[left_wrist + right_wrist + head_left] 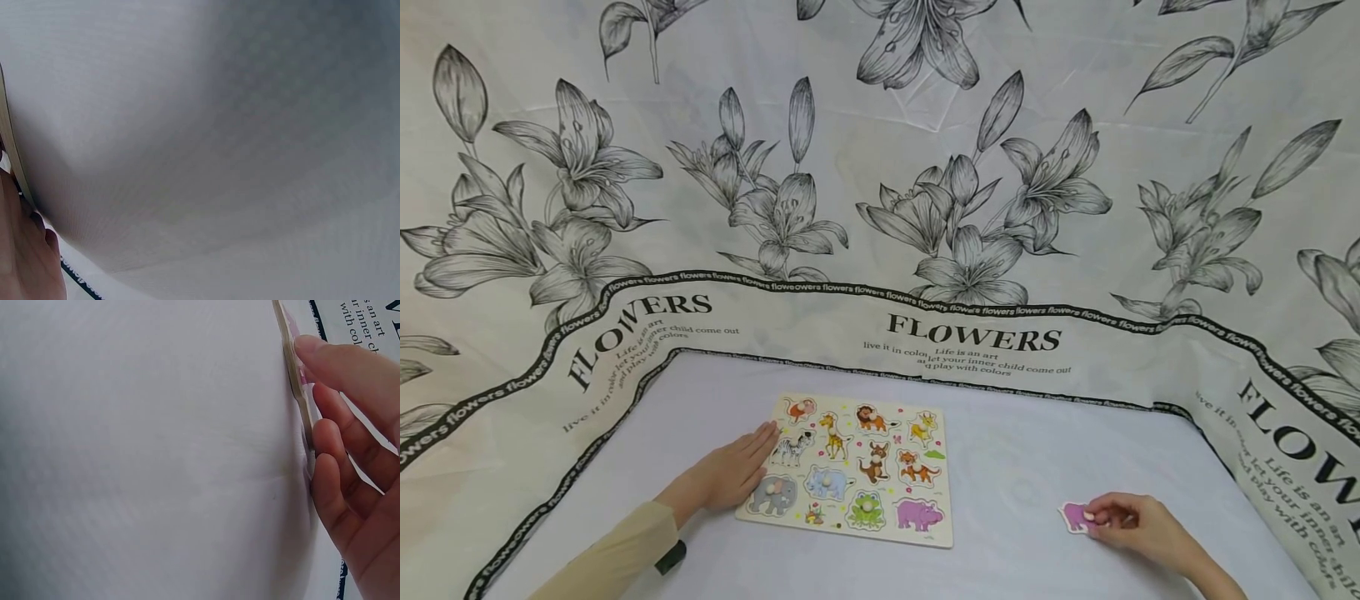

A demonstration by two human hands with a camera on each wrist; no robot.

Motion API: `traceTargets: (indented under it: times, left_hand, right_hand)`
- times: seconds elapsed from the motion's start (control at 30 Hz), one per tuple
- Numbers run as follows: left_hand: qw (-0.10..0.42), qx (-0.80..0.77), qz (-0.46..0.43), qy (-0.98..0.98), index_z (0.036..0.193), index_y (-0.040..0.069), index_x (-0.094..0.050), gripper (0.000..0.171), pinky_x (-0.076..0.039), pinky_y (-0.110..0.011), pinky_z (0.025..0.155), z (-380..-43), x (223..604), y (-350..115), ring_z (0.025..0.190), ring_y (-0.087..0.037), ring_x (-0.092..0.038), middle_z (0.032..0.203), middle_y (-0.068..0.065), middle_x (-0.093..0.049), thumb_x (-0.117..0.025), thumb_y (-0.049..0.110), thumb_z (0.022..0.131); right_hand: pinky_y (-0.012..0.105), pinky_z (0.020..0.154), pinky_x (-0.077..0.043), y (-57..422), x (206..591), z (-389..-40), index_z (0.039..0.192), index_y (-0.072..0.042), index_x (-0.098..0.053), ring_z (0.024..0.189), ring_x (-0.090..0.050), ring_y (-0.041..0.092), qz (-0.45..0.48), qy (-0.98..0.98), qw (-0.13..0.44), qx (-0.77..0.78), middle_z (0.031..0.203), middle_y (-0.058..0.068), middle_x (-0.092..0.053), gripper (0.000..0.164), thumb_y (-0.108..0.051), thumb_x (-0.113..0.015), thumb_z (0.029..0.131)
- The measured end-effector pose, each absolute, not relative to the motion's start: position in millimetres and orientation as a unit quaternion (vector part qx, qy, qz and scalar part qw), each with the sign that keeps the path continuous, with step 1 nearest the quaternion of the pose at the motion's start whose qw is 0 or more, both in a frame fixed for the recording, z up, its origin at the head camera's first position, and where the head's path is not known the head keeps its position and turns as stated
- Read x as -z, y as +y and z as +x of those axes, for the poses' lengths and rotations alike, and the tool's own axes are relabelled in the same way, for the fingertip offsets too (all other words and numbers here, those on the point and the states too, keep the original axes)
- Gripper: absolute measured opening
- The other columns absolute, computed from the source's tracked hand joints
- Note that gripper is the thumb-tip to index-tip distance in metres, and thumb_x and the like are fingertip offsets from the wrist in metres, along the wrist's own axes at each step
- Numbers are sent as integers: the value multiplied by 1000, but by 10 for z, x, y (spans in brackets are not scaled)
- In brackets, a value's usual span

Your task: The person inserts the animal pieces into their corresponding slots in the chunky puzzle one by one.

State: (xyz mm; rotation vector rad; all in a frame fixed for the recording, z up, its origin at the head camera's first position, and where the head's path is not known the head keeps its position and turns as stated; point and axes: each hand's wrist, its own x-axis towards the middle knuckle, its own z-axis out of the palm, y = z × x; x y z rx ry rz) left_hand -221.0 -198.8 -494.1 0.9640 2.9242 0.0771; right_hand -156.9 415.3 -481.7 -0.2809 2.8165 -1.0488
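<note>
A wooden animal puzzle board point(880, 492) lies flat on the white cloth in the head view, slightly left of the middle. My left hand point(733, 467) rests at its left edge with fingers extended, touching the board beside the zebra and elephant. Well to the right of the board, my right hand point(1131, 527) grips a purple hippo puzzle piece point(1075, 518), and its fingers cover part of the picture. Seen from the right wrist, the piece's pale wooden edge point(292, 365) shows, with the thumb point(337, 362) on its printed face and curled fingers at its lower end.
Lion, giraffe, frog point(867, 510) and other animals fill the board, including a purple hippo picture point(919, 516) at its lower right corner. White cloth point(1007, 467) lies between board and right hand. A flower-printed curtain point(820, 333) borders the back and sides.
</note>
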Motion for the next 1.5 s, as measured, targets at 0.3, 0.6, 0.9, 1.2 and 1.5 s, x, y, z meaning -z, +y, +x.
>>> traceTargets:
  times: [0.3, 0.6, 0.9, 1.2, 1.5]
  left_hand:
    - [27, -24, 310, 950, 148, -5, -27, 55, -29, -45, 118, -2195, 4927, -1995, 146, -34, -23, 158, -20, -23, -36, 24, 102]
    - [29, -15, 315, 949, 148, -6, -27, 56, -29, -45, 118, -2196, 4909, -1991, 146, -35, -23, 158, -21, -23, -36, 24, 102]
    - [33, -13, 312, 949, 149, -4, -27, 56, -28, -43, 119, -2192, 4918, -1989, 147, -33, -23, 158, -19, -23, -36, 25, 102]
    - [32, -10, 317, 948, 148, -6, -28, 55, -29, -44, 118, -2198, 4894, -1993, 146, -35, -23, 157, -21, -23, -35, 25, 102]
    - [14, -14, 322, 947, 147, -6, -30, 55, -30, -45, 118, -2196, 4914, -1997, 145, -35, -26, 157, -21, -26, -37, 24, 102]
  right_hand:
    - [18, 56, -44, 4106, 4799, -1581, 104, -5, -70, 66, -47, -1, -40, 945, 63, 320, 81, -4, -64, 33, -27, -77, 80]
    - [18, 55, -44, 4092, 4789, -1590, 101, -4, -72, 65, -47, -3, -63, 946, 50, 313, 77, -6, -63, 30, -26, -76, 81]
    - [18, 54, -43, 4080, 4771, -1609, 99, -4, -72, 64, -45, -3, -61, 949, 55, 303, 75, -5, -60, 29, -28, -74, 83]
    - [18, 54, -42, 4067, 4734, -1620, 99, -5, -72, 64, -45, -2, -50, 950, 70, 299, 75, -2, -60, 29, -28, -74, 83]
    - [18, 54, -43, 4063, 4725, -1635, 99, -6, -72, 65, -45, -1, -52, 949, 77, 300, 77, 0, -61, 27, -27, -75, 82]
